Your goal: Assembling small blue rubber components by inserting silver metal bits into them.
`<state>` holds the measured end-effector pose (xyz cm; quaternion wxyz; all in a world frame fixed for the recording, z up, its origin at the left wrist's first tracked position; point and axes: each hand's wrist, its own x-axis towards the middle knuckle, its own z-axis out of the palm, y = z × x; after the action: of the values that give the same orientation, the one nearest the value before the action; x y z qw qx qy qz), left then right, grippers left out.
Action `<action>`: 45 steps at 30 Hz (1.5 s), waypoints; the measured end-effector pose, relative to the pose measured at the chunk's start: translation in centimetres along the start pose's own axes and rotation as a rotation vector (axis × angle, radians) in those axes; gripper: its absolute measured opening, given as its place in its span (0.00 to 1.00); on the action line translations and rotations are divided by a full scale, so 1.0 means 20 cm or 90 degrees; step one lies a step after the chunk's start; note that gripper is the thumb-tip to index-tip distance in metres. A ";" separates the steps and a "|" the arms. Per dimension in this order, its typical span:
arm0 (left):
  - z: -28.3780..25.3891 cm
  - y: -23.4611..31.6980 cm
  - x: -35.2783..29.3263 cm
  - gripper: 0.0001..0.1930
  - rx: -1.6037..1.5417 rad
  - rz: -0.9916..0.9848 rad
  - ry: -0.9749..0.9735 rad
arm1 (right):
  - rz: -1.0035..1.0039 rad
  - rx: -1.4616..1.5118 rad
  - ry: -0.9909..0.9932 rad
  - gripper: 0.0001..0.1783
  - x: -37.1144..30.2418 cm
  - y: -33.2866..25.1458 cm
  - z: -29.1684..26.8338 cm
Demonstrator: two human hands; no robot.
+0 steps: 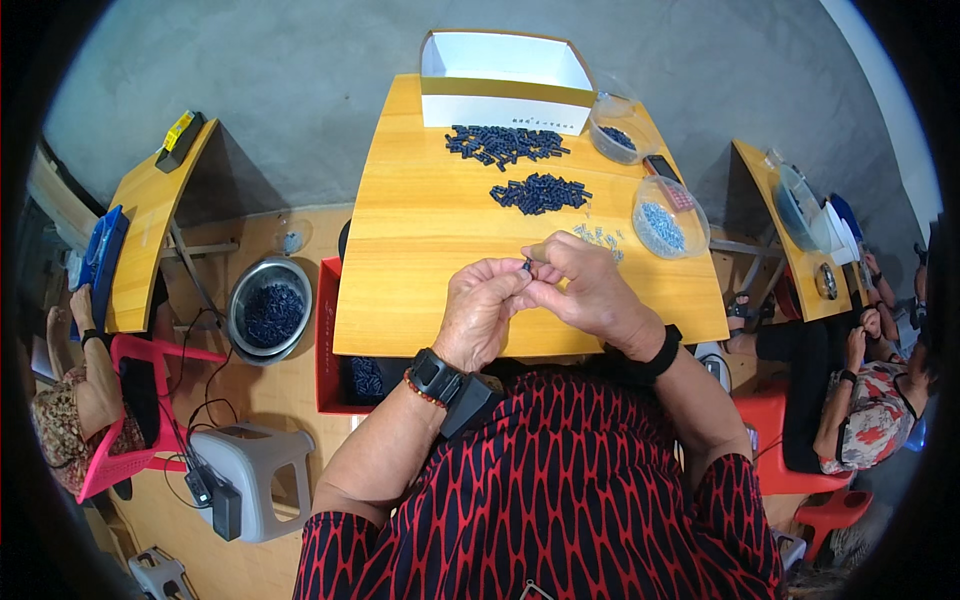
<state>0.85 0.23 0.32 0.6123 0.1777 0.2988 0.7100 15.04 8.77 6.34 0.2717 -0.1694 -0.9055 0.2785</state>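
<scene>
My left hand (480, 308) and my right hand (590, 288) meet over the near part of the wooden table (400, 270). Between their fingertips is a small dark tubular piece (527, 265); the left fingers and thumb pinch it, and the right fingers close in on its upper end. Just beyond the right hand lie loose small transparent pieces (600, 238). Farther back are two piles of similar dark pieces, a nearer pile (540, 193) and a farther pile (505, 145). A round plastic tub (697, 238) of pale blue, transparent bits stands to the right.
A white and gold box (508, 110) stands at the table's back, beside another plastic tub (600, 150). Left of the table are a red box (328, 340), a metal basin (236, 300) of dark pieces and a grey stool (250, 475). People sit at side tables left and right.
</scene>
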 end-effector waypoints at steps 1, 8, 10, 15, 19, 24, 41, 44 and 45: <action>0.00 0.00 0.00 0.05 0.000 -0.001 0.000 | -0.004 -0.014 0.004 0.12 0.00 0.01 0.01; 0.01 0.03 0.00 0.06 0.056 -0.059 0.001 | -0.027 -0.049 0.023 0.12 -0.03 0.03 0.01; 0.00 0.03 0.00 0.06 0.062 -0.069 -0.011 | -0.028 -0.046 0.020 0.13 -0.03 0.03 0.01; 0.01 0.00 0.00 0.05 0.093 -0.029 0.016 | 0.005 -0.039 0.007 0.14 -0.02 0.06 0.01; 0.01 -0.02 0.00 0.05 0.079 -0.017 0.020 | -0.014 -0.075 -0.027 0.13 -0.02 0.07 0.03; -0.03 -0.06 0.01 0.03 0.106 0.039 0.033 | -0.020 -0.083 -0.063 0.12 -0.02 0.04 0.03; -0.07 0.07 -0.02 0.02 0.179 0.151 0.087 | 0.106 0.049 -0.106 0.13 0.09 0.07 -0.07; -0.06 0.28 -0.04 0.02 0.272 0.324 0.203 | 0.140 -0.010 -0.031 0.13 0.22 0.22 -0.11; -0.09 0.36 -0.08 0.02 0.298 0.373 0.245 | 0.167 -0.023 0.002 0.12 0.27 0.25 -0.09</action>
<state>-5.45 -2.25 3.75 0.2607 0.2537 0.4974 0.7876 12.53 15.96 6.74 0.2313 -0.2919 -0.8798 0.2952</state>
